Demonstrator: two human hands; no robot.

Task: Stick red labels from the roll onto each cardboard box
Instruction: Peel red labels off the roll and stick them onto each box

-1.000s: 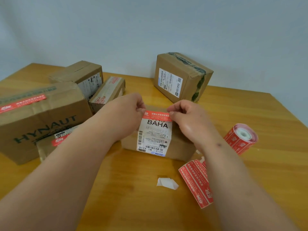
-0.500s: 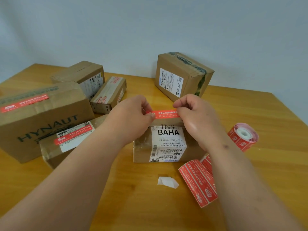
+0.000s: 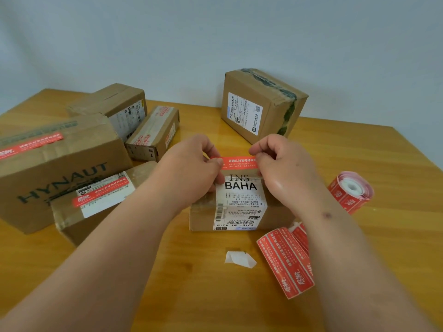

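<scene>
A small cardboard box (image 3: 203, 216) with a white "INS BAHA" shipping label stands in front of me on the table. A red label (image 3: 238, 162) is stretched flat just over the box's top. My left hand (image 3: 191, 168) pinches its left end and my right hand (image 3: 282, 166) pinches its right end. The roll of red labels (image 3: 350, 191) lies on its side to the right, with a strip of unrolled labels (image 3: 286, 259) trailing toward me under my right forearm.
Several other boxes stand on the wooden table (image 3: 359, 144): a HYNAUT box (image 3: 57, 168) and a flat box (image 3: 96, 209) at left, both with red labels, two smaller ones behind, and a box (image 3: 261, 104) at the back. A white paper scrap (image 3: 239, 258) lies near me.
Both hands lifted the red label from the box's front face up to just over its top edge. The box now sits slightly further right and squarer to me.
</scene>
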